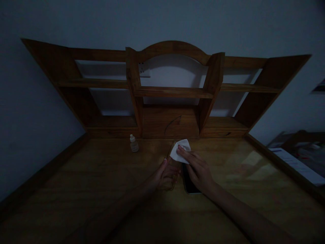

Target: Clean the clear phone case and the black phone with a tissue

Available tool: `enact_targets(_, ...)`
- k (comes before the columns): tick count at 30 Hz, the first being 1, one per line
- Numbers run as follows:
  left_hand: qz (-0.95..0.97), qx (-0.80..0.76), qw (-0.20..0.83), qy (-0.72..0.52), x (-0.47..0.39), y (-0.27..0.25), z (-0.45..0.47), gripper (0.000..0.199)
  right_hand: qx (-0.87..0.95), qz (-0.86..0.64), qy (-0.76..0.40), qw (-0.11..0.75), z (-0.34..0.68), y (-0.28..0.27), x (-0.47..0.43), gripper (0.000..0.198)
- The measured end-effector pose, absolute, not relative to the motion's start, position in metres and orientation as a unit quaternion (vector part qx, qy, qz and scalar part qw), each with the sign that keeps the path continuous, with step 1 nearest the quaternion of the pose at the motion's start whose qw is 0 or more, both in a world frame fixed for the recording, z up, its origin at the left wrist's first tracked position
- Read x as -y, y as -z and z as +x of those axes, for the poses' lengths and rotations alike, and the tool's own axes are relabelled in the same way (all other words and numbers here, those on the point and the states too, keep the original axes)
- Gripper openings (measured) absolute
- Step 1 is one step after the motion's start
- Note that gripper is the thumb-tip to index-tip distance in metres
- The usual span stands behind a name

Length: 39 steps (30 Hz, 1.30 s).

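My left hand [166, 173] grips a clear phone case [170, 185] by its sides, thumb on the near edge and fingers behind. Over the case's upper end lies a white tissue [181, 152], which my right hand [199, 169] presses with its fingers. Partly hidden under my right hand, a dark smartphone [190, 184] rests flat on the desk. A small dropper bottle [134, 144] with a white cap stands upright to the left of the case, touched by neither hand.
The wooden desk [101, 179] carries a shelf unit [172, 91] along its back, against the wall. A wall socket [144, 70] shows behind the shelves. Beyond the right desk edge lie some papers [297, 164]. The room is dim.
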State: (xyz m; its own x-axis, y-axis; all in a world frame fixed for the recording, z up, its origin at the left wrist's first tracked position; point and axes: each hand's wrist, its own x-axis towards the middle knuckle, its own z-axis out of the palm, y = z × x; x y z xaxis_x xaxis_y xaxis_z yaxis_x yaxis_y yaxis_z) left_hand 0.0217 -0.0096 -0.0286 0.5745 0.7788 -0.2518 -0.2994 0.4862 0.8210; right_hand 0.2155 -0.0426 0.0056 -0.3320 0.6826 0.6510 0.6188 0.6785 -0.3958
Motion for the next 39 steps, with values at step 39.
enact_targets(39,0.384,-0.322,0.804,-0.319,0.005,0.025,0.016,0.07,0.853,-0.419,0.036,0.31,0.208,-0.006,0.043,0.066)
